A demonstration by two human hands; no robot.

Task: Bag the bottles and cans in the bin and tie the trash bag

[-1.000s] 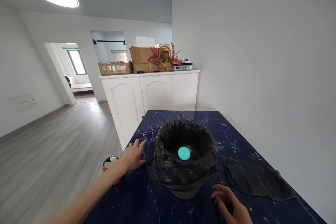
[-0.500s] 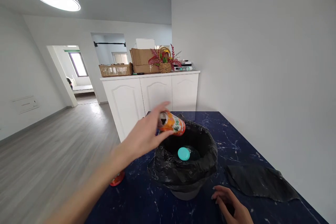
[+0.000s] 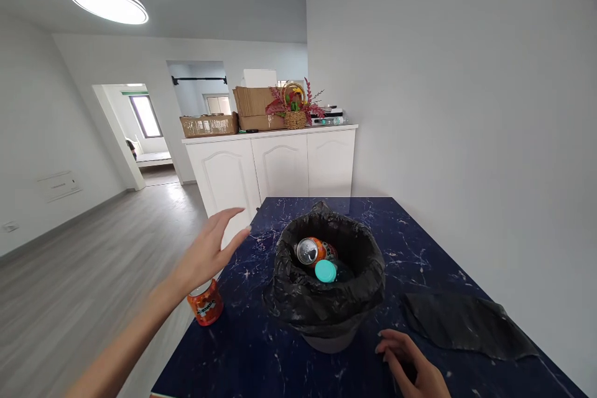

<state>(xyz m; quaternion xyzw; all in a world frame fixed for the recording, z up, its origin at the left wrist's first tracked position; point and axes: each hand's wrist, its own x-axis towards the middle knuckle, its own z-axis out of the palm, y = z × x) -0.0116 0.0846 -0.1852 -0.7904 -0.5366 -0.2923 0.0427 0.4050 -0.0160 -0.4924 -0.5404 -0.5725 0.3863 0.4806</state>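
Observation:
A bin lined with a black plastic bag [image 3: 321, 314] stands on the dark blue marbled table [image 3: 261, 354]. Inside it lie an orange drink can [image 3: 319, 251], tilted on its side, and a bottle with a turquoise cap [image 3: 325, 271]; the bottle's body is mostly in shadow. My left hand [image 3: 209, 252] is empty, thumb and fingers apart, in the air left of the bin. Just below that wrist, a second orange can [image 3: 206, 305] stands upright at the table's left edge. My right hand [image 3: 413, 364] rests on the table at lower right, fingers loosely curved and apart from the thumb, nothing visible in it.
A folded black plastic bag [image 3: 466, 326] lies flat on the table's right side. Beyond the table stands a white cabinet [image 3: 282, 168] bearing cardboard boxes [image 3: 209, 126] and a flower basket [image 3: 295, 119]. A wall [image 3: 448, 106] runs along the right.
My left hand has let go of the orange can, which now lies in the bin. That hand has drawn back left, uncovering more of the second can. My right hand is still.

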